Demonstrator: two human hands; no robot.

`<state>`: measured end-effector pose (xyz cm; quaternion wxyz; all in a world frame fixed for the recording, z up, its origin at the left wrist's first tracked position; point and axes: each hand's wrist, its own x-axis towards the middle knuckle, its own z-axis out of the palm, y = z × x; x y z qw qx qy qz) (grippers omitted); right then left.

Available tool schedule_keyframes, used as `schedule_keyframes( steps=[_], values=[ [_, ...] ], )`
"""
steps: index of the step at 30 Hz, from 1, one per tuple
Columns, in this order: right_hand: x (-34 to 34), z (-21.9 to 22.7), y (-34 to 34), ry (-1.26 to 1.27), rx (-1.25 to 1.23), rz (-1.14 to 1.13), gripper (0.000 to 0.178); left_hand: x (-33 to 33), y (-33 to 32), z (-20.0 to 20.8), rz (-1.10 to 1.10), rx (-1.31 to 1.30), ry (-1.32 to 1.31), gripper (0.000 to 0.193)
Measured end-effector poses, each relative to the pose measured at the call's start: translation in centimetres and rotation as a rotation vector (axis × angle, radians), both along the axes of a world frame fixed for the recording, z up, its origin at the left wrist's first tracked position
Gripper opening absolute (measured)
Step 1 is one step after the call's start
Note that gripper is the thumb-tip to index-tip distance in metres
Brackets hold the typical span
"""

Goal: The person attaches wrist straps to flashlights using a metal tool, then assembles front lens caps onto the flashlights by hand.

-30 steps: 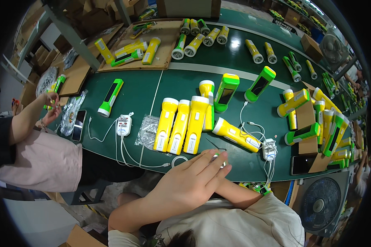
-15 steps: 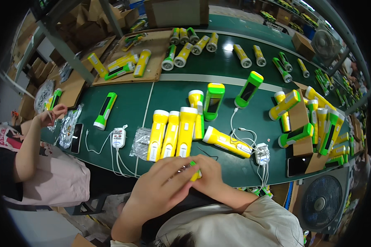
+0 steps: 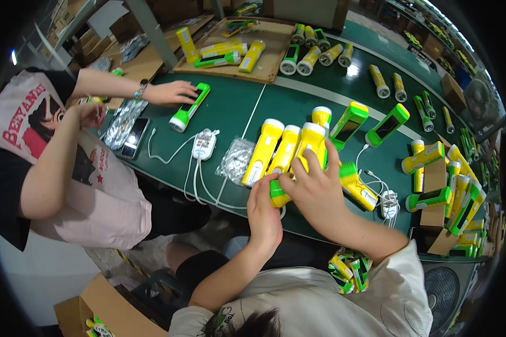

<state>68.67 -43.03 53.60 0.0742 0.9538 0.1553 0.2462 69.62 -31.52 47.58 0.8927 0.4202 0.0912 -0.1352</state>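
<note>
My left hand [image 3: 264, 218] is closed around the green end of a green-and-yellow flashlight [image 3: 277, 194], low over the table's near edge. Above it, my right hand [image 3: 321, 191] spreads its fingers, its thumb against the same piece. Most of what lies under that hand is hidden. A blurred green ribbed part [image 3: 348, 170] shows beside its wrist; whether it belongs to the held piece I cannot tell. Just beyond stand several yellow flashlights [image 3: 262, 151] with white heads. A yellow flashlight [image 3: 361, 194] lies partly covered on the right.
Leftward, a co-worker's hand [image 3: 174, 92] rests on a green flashlight [image 3: 191, 106]. White charging blocks [image 3: 204, 145] with cables, a clear plastic bag [image 3: 235, 161] and a phone [image 3: 135, 137] lie on the green table. An open carton [image 3: 434, 222] with flashlights stands right. Behind is a wooden tray [image 3: 270, 73].
The view has swung, shifting the table's contents rightward. My hands have come apart from around the green-and-yellow piece, the right one spreading. The co-worker has reached onto the green flashlight.
</note>
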Motion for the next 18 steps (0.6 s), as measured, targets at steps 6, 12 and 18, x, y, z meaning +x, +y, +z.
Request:
schedule_keyframes(
  steps=[6, 12, 18],
  values=[
    [3.1, 1.8, 0.8, -0.275, -0.187, 0.362, 0.026, 1.4, 1.0, 2.9, 0.091, -0.255, 0.211, 0.033],
    [1.0, 2.9, -1.3, 0.091, 0.993, 0.244, 0.056, 2.6, 3.6, 1.6, 0.077, -0.509, 0.411, 0.031],
    [0.0, 1.6, 4.7, 0.126, 0.887, 0.416, 0.068, -0.1, 3.8, 1.1, -0.124, -0.629, 0.25, 0.029]
  ],
)
